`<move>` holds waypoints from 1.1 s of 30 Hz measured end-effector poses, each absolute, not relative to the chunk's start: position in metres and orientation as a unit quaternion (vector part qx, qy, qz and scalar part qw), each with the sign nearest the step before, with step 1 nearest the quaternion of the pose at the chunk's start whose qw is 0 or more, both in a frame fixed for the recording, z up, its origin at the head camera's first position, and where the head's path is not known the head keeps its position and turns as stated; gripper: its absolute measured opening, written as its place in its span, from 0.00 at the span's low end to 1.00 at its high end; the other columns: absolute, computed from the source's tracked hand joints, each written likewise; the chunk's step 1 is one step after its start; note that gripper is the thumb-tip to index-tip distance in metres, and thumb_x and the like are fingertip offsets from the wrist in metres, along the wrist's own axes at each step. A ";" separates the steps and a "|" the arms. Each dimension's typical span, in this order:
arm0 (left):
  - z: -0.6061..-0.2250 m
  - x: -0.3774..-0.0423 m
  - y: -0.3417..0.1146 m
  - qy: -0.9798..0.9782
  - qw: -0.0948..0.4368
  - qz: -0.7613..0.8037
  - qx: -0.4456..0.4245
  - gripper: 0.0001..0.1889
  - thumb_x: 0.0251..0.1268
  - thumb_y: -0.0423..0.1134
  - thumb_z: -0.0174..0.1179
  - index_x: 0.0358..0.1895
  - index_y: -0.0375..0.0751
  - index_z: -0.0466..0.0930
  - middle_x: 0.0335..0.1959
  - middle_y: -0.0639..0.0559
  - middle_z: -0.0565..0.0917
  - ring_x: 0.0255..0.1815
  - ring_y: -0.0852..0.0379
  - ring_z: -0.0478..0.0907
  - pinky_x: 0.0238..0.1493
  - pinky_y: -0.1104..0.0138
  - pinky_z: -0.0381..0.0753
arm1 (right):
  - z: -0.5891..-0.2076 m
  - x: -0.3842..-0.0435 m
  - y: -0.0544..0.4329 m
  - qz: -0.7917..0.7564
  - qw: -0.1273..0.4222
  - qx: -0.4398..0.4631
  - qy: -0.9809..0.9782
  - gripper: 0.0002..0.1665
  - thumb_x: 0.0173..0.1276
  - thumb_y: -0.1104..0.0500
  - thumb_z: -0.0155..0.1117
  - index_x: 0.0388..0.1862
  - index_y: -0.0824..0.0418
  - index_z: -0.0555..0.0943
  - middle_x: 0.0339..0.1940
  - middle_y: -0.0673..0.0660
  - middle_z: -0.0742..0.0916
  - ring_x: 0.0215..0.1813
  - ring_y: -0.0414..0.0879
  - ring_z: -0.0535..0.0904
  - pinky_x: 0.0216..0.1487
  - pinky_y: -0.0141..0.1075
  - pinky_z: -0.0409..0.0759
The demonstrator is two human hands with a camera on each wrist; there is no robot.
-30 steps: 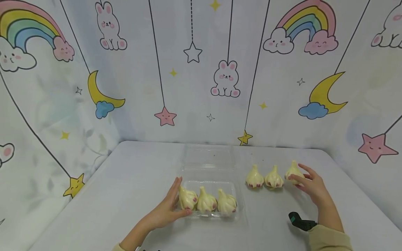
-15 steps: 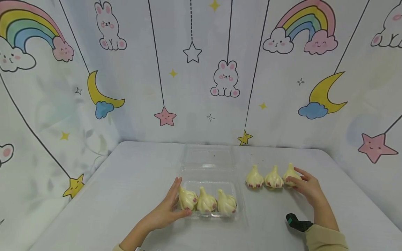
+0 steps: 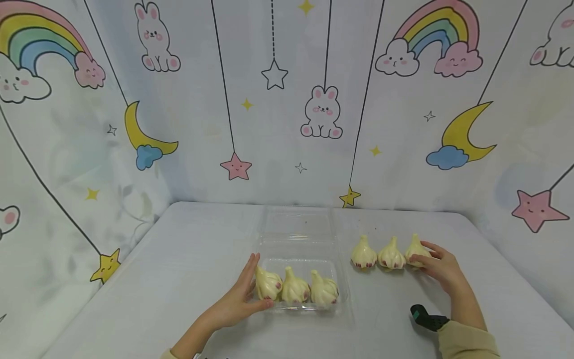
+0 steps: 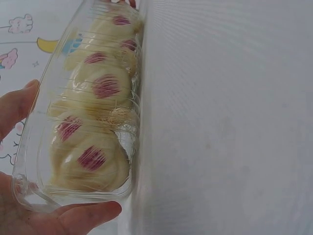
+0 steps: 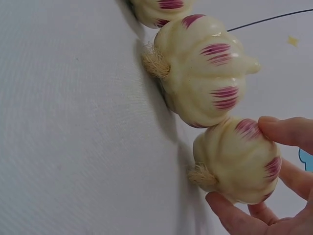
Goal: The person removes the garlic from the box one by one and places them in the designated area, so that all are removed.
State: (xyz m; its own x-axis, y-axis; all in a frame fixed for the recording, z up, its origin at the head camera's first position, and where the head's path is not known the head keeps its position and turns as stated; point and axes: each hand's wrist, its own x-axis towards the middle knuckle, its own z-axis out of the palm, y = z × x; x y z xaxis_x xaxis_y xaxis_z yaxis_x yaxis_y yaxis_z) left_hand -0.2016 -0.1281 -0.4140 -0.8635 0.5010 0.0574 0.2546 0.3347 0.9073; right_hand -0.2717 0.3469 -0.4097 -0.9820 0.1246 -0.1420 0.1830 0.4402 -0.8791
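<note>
Garlic bulb [image 3: 414,248], right of clear container [image 3: 302,262]: pinched by right hand [image 3: 443,269] between thumb and fingers. Left hand [image 3: 241,299]: fingers spread wide, apparently touching container.

6 garlic bulbs [image 5: 205,73]: glossy, smooth, plastic-looking | root tufts [image 5: 201,175]: rough, fibrous | box [image 3: 282,263]: clear, shiny, ribbed plastic | tabletop [image 3: 202,244]: matt, finely textured | printed backdrop [image 3: 197,99]: matt, cloth-like | sleeve [image 3: 466,341]: matt cloth

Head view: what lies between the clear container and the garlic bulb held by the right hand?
The head view shows the row's left bulb and middle bulb sitting there.
</note>
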 end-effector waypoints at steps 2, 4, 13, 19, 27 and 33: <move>-0.414 -0.202 -0.128 0.807 0.118 0.528 0.234 0.53 0.59 0.43 0.62 0.72 0.50 0.24 0.69 0.36 0.21 0.66 0.26 0.42 0.61 0.43 0.57 | -0.409 -0.270 0.348 -0.519 0.031 0.086 0.850 0.48 0.63 0.53 0.62 0.70 0.71 0.47 0.64 0.82 0.48 0.58 0.61 0.65 0.46 0.32 0.79; -0.414 -0.202 -0.128 0.807 0.119 0.529 0.234 0.53 0.59 0.43 0.62 0.72 0.50 0.24 0.69 0.37 0.21 0.66 0.26 0.42 0.60 0.43 0.57 | -0.408 -0.269 0.349 -0.521 0.033 0.080 0.849 0.48 0.63 0.54 0.62 0.70 0.72 0.47 0.64 0.83 0.49 0.59 0.64 0.63 0.46 0.33 0.79; -0.415 -0.202 -0.127 0.807 0.116 0.528 0.236 0.53 0.59 0.42 0.62 0.72 0.50 0.24 0.69 0.36 0.21 0.66 0.26 0.40 0.60 0.43 0.56 | -0.403 -0.265 0.348 -0.512 0.048 0.084 0.854 0.49 0.61 0.54 0.63 0.69 0.74 0.47 0.63 0.84 0.49 0.61 0.69 0.60 0.48 0.37 0.79; -0.415 -0.202 -0.127 0.806 0.113 0.530 0.236 0.53 0.59 0.42 0.62 0.72 0.50 0.25 0.69 0.37 0.21 0.67 0.27 0.40 0.60 0.42 0.56 | -0.400 -0.265 0.347 -0.502 0.059 0.089 0.858 0.50 0.62 0.50 0.62 0.70 0.72 0.45 0.64 0.83 0.48 0.64 0.71 0.55 0.54 0.48 0.74; -0.416 -0.202 -0.127 0.805 0.112 0.533 0.234 0.53 0.59 0.43 0.62 0.72 0.50 0.25 0.69 0.37 0.22 0.65 0.25 0.42 0.60 0.42 0.58 | -0.398 -0.264 0.346 -0.510 0.053 0.089 0.854 0.49 0.64 0.50 0.60 0.70 0.71 0.45 0.65 0.82 0.48 0.64 0.71 0.54 0.56 0.52 0.71; -0.416 -0.203 -0.127 0.806 0.112 0.533 0.232 0.53 0.59 0.43 0.62 0.72 0.51 0.25 0.69 0.37 0.21 0.65 0.24 0.43 0.59 0.43 0.59 | -0.392 -0.261 0.347 -0.501 0.047 0.086 0.860 0.48 0.65 0.50 0.57 0.70 0.71 0.45 0.64 0.82 0.49 0.63 0.72 0.56 0.57 0.54 0.69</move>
State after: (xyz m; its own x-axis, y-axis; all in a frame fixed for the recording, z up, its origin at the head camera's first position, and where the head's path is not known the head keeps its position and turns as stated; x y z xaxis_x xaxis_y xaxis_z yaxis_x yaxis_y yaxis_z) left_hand -0.2027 -0.1274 -0.4159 -0.8667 0.4944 0.0665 0.2547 0.3239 0.9112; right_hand -0.2612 0.3466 -0.3917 -0.9810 0.1005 -0.1659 0.1939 0.4837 -0.8535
